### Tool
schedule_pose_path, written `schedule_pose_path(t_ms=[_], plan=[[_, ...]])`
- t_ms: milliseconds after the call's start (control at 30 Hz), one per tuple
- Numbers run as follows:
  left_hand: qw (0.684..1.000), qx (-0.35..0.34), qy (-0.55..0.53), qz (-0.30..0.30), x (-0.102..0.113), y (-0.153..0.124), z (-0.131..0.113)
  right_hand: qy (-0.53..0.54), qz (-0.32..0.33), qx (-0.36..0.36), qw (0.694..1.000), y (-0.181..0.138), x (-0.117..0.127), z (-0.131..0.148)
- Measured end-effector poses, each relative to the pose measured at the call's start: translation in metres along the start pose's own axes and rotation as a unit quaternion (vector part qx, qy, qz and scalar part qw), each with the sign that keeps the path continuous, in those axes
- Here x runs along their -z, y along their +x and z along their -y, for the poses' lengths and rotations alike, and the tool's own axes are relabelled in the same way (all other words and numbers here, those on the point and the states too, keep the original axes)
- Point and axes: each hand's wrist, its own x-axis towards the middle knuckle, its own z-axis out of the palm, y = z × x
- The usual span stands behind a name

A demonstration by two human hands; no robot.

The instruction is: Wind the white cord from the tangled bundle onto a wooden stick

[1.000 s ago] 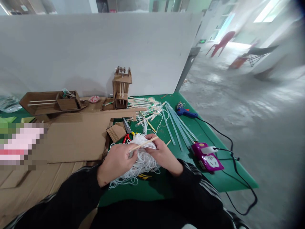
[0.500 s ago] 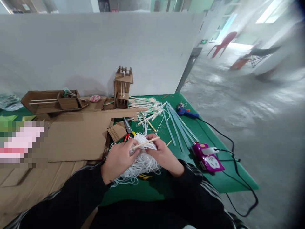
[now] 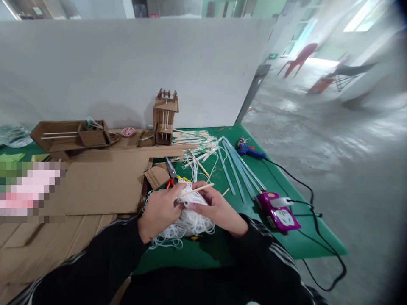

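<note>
My left hand (image 3: pixel 160 211) and my right hand (image 3: pixel 218 209) meet over a tangled heap of white string (image 3: pixel 188 222) on the green table (image 3: pixel 203 250). The fingers of both hands are curled. A thin wooden stick (image 3: pixel 199 189) runs between them, pinched by the left fingers at its lower end and resting against the right fingers. Strands of string lie under both hands. Red-handled scissors (image 3: pixel 171 173) lie just beyond the heap.
Flat cardboard sheets (image 3: pixel 101 182) cover the table's left side. A small cardboard tower (image 3: pixel 164 116) and a cardboard boat (image 3: pixel 68 134) stand at the back by the white partition. Clear glue sticks (image 3: pixel 237 167), a blue glue gun (image 3: pixel 247 148) and a purple power strip (image 3: pixel 279 212) lie to the right.
My hands have drawn closer together on the stick and string. The view has shifted slightly; nothing else on the table moved.
</note>
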Motion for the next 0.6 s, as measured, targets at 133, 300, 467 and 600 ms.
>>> schedule_pose_path(t_ms=[133,300,467,600], plan=[[0.999,-0.017,-0.042,-0.018,-0.001,-0.004,0.005,0.103,-0.025,-0.03,0.994,-0.001,0.005,0.001],[0.995,-0.034,-0.096,-0.018,0.0,-0.004,0.008,0.064,-0.048,-0.047,0.996,0.002,0.006,-0.004],[0.993,-0.014,-0.118,-0.018,0.001,-0.003,0.011,0.02,0.027,-0.095,0.995,0.001,0.005,-0.005],[0.99,-0.004,-0.138,-0.016,0.0,-0.003,0.015,-0.02,0.065,-0.115,0.991,0.001,0.002,-0.007]])
